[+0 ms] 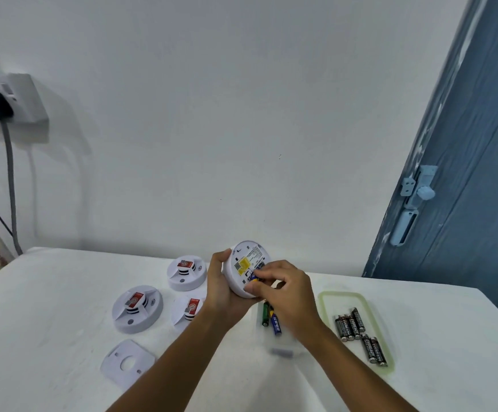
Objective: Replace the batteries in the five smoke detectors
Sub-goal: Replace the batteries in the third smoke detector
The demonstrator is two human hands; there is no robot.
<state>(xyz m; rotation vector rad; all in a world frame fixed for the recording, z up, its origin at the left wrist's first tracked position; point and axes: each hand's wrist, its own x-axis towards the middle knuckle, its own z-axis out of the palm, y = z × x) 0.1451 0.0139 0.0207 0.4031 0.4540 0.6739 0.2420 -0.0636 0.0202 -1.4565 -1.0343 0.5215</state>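
Left grip [221, 285] holds detector [246, 269] | right grip [286, 288] apparently pinching battery [254, 278]

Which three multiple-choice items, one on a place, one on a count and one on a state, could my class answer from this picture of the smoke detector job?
1. Where do the black cylindrical batteries lie?
A. on the pale green-rimmed tray lid
B. on the blue door
C. inside a detector

2. How many round white plastic smoke detectors rest on the white table?
A. one
B. three
C. six

3. How is the lifted round white detector held?
A. face up
B. closed
C. back side showing, left hand gripping it

Answers: 1 A, they lie within its rim. 2 B, three rest left of the hands. 3 C, its yellow label shows while the right hand pinches at the battery bay.
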